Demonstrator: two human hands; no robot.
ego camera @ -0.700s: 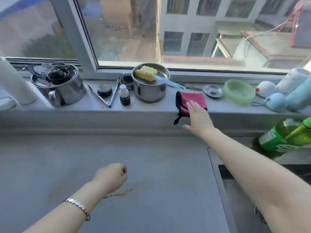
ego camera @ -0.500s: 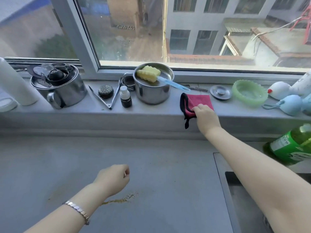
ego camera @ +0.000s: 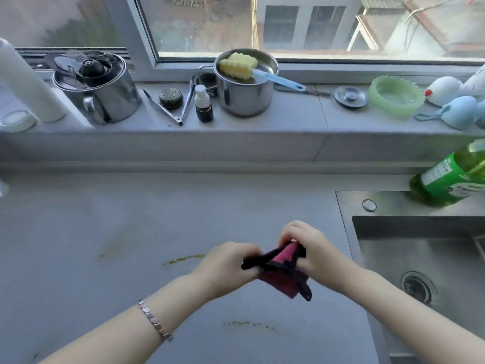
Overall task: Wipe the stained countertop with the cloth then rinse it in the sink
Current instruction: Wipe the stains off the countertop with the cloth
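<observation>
Cloth (ego camera: 279,269), red with black trim, now off windowsill, held bunched above bench (ego camera: 131,219) between left hand (ego camera: 228,266) and right hand (ego camera: 312,250), both closed on it (left previously idle). Yellowish stains (ego camera: 183,259) untouched; wiping judged next, sink (ego camera: 420,258) rinse later.

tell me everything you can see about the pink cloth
The cloth is small, deep pink with black edging and a black loop or strap hanging from its lower right corner. It looks like soft fabric, bunched and partly folded rather than spread flat. Both hands hold it above the grey countertop: the left hand pinches its black left edge, the right hand grips its upper right side. It hangs just left of the sink, close to the yellowish stains, not touching them.
</observation>
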